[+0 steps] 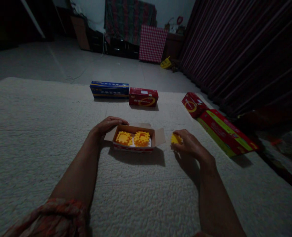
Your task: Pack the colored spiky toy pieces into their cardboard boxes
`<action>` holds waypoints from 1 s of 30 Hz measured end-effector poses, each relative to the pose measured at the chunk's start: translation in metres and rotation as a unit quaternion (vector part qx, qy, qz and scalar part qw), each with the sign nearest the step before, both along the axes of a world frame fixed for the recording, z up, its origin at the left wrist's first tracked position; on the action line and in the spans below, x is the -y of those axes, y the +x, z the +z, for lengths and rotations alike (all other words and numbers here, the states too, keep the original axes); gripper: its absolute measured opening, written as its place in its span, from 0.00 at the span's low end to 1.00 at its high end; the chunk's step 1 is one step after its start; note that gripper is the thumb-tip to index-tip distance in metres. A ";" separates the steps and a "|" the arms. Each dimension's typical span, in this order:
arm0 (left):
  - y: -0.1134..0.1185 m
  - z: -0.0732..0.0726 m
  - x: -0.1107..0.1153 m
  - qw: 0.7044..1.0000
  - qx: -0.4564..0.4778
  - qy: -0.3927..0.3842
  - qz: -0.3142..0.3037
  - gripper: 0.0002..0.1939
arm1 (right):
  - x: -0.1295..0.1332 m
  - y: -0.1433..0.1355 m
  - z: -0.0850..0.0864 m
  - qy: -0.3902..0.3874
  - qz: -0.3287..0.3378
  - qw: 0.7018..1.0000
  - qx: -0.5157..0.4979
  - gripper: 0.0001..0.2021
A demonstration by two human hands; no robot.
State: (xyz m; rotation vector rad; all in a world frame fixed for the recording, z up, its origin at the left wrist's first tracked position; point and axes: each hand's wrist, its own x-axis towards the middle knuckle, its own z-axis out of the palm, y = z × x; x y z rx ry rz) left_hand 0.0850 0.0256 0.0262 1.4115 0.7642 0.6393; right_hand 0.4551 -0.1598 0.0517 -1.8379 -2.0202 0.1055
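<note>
An open-topped cardboard box [133,149] stands on the quilted cover in front of me, its end flaps folded outward. Inside lie yellow square pieces with toothed edges, one stack [124,138] on the left and another [142,139] on the right, with something white beneath. My left hand [109,124] rests at the box's far left corner, fingers stretched along the back edge; its thumb is hidden. To the right of the box, my right hand [188,143] grips a yellow toothed piece [175,139] between thumb and fingers, just above the cover or touching it; I cannot tell which.
Beyond the box stand a blue carton [110,90] and a red carton [143,97]. Another red carton [194,104] and a long red-and-yellow carton [226,132] lie at the right. Dark curtains [225,42] hang past them. The quilted cover [49,118] ends before a tiled floor.
</note>
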 end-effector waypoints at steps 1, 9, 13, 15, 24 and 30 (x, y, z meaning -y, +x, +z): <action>0.000 0.000 0.000 1.000 0.003 0.002 -0.002 0.11 | -0.001 0.002 0.010 0.024 -0.011 1.000 0.005 0.18; 0.000 -0.004 -0.001 1.000 0.010 0.019 0.004 0.11 | -0.025 -0.102 0.077 0.088 0.167 0.980 -0.061 0.18; 0.001 -0.003 -0.001 0.999 0.041 0.012 -0.011 0.08 | -0.046 -0.155 0.063 0.011 0.216 0.975 -0.050 0.18; 0.002 -0.003 -0.002 0.999 0.053 0.005 -0.011 0.07 | -0.052 -0.167 0.056 -0.018 0.211 0.977 -0.035 0.18; 0.002 -0.006 -0.006 0.998 0.065 -0.006 -0.007 0.05 | -0.061 -0.190 0.043 -0.025 0.195 0.981 0.001 0.17; 0.002 -0.006 -0.005 0.997 0.072 -0.014 -0.019 0.07 | -0.065 -0.191 0.036 0.003 0.205 0.978 -0.031 0.18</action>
